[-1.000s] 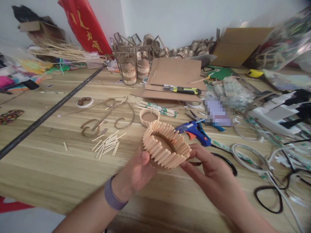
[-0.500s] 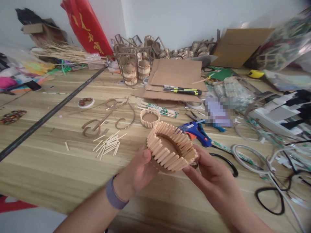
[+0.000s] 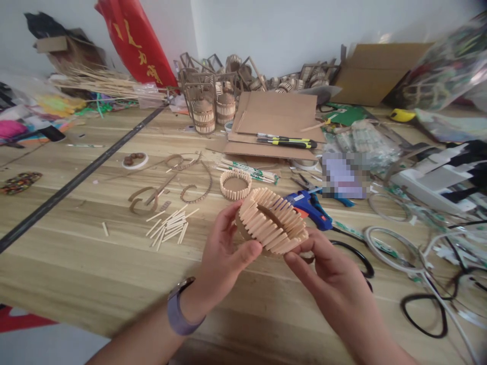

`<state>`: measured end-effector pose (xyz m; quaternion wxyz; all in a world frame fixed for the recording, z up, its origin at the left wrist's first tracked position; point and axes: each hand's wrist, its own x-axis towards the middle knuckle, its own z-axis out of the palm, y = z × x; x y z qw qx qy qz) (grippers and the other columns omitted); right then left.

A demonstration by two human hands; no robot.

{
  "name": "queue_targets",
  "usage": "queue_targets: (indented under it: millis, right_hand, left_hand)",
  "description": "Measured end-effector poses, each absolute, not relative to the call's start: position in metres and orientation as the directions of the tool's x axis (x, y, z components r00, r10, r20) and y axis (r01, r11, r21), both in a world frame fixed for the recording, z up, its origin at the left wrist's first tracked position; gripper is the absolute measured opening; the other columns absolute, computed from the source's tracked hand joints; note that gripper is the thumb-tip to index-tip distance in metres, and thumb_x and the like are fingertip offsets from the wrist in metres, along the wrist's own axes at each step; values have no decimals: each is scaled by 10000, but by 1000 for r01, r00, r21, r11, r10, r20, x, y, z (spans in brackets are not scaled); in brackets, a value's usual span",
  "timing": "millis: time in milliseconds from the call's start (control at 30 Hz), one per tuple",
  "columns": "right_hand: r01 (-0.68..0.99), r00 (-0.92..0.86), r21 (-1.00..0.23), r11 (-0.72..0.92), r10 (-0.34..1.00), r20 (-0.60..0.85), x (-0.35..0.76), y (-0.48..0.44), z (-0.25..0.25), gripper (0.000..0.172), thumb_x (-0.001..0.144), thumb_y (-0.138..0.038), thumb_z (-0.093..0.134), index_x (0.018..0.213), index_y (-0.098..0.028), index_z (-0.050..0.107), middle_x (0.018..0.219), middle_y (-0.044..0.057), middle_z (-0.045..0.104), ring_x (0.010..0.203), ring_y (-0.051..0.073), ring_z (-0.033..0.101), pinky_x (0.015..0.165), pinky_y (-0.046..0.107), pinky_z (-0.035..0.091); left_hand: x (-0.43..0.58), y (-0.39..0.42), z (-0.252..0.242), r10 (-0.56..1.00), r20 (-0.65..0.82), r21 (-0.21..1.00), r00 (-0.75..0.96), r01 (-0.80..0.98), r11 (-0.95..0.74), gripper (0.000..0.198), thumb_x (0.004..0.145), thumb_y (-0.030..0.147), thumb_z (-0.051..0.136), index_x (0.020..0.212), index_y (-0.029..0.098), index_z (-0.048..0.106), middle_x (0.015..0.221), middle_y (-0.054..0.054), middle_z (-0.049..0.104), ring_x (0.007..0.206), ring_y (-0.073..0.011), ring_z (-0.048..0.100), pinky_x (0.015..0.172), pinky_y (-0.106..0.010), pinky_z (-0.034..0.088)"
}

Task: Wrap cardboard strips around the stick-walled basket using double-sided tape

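Note:
Between my hands, above the table, is a small round basket [image 3: 266, 230] made of short wooden sticks around a cardboard base, tilted with its opening up and to the right. My left hand [image 3: 228, 258] grips its left side, thumb on the front and fingers behind. My right hand [image 3: 323, 268] pinches its right lower edge, where a brown cardboard strip [image 3: 307, 257] shows partly behind the fingers. Just behind stands a smaller stick ring [image 3: 235, 185] with a cardboard floor. A blue glue gun [image 3: 312, 207] lies to the right, partly hidden by the basket.
Loose short sticks [image 3: 167, 228] and curled cardboard strips [image 3: 144, 200] lie left. Farther back are cardboard sheets [image 3: 274, 114] with utility knives [image 3: 287, 141] and finished stick lanterns [image 3: 203, 116]. Cables [image 3: 424, 314] and a white roll [image 3: 391, 248] crowd the right. A black bar [image 3: 83, 170] crosses the left.
The basket has tipped further, showing more of its left underside. My left hand has turned and moved its thumb to the front wall; my right hand keeps its pinch.

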<state>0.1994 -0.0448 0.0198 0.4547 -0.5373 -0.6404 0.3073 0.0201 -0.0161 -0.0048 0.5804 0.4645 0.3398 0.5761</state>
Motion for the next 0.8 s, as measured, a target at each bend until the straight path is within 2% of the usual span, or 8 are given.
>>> queue_targets:
  millis: [100,233,333,433,567,633,800]
  right_hand:
    - [413,-4,-878,242,965,264,198,-47,19,131,865,-296,656,743,-248,654,989,45,711,886,183,672,707,265,549]
    - [414,-3,-871,265,957,290,193,-49,20,150,863,-308,665,728,-245,655,934,47,695,869,186,667,705,268,549]
    - [418,-34,-862,286,953,300,190,-51,21,143,873,-304,661,744,-246,676,927,50,689,872,188,661,745,283,548]
    - [409,-54,-863,296,952,300,190,-52,22,144,891,-311,637,775,-255,700,958,53,702,923,203,663,797,310,544]
    - [404,-99,-871,280,960,263,192,-53,25,153,908,-329,606,843,-256,724,1118,84,705,1105,250,638,899,364,530]
    - [404,-120,-870,282,959,255,193,-53,26,149,908,-332,601,869,-254,722,1171,92,696,1177,268,609,946,385,515]
    - [408,-175,-863,297,953,246,195,-51,27,159,902,-268,578,952,-262,729,1279,90,655,1276,264,546,1014,385,486]
  left_hand:
    - [21,-20,-8,983,124,950,134,-304,-78,768,692,392,871,1350,292,486,1370,-82,554,1281,-311,521,1073,-447,440]
    - [24,-23,-8,985,110,970,132,-231,-78,883,676,343,878,1397,309,369,1405,-91,499,1321,-332,483,1138,-526,367]
    - [27,-22,-5,979,149,960,140,-256,-110,870,684,322,870,1376,312,343,1356,-87,532,1274,-308,541,1098,-497,433]
    - [27,-20,-2,959,259,935,114,-279,-219,807,681,292,870,1325,316,384,1286,-60,578,1171,-264,619,977,-405,543]
    - [23,-18,-1,900,434,892,40,-160,-423,826,671,244,865,1357,328,412,1248,-35,585,1077,-207,647,892,-315,571]
    - [20,-17,-1,852,523,851,29,-85,-519,871,658,250,868,1393,325,405,1272,-40,561,1090,-204,631,913,-314,558]
    - [11,-10,-2,696,718,693,21,77,-717,960,604,342,894,1436,266,420,1370,-93,455,1286,-282,489,1051,-397,475]
